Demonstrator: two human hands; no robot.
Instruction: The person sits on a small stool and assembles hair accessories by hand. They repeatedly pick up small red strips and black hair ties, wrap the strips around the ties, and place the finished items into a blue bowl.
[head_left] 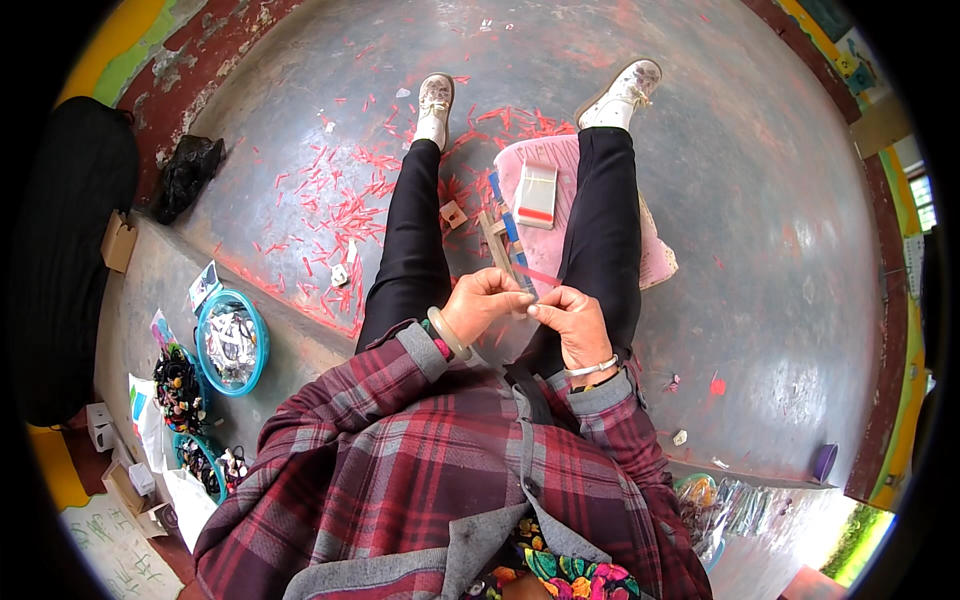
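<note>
Between my legs, both hands come together in front of my lap with the fingertips nearly touching. My left hand point(485, 303) is closed in a pinch; whatever small piece lies in it is hidden by the fingers. My right hand point(576, 322) is also closed in a pinch, with a thin red strip point(537, 274) running out from behind its index finger. Just beyond the fingers rests a narrow wooden stick frame point(496, 242), and beside it a blue-banded bar point(507, 218). A white box-like stack with a red end point(537, 192) sits on a pink pad point(513, 160).
Many red scraps point(335, 205) litter the floor by my left leg, with a small wooden block point(453, 214) among them. At left stand a turquoise basket point(263, 345) of white pieces and several more containers. A black bag point(188, 175) lies by the wall.
</note>
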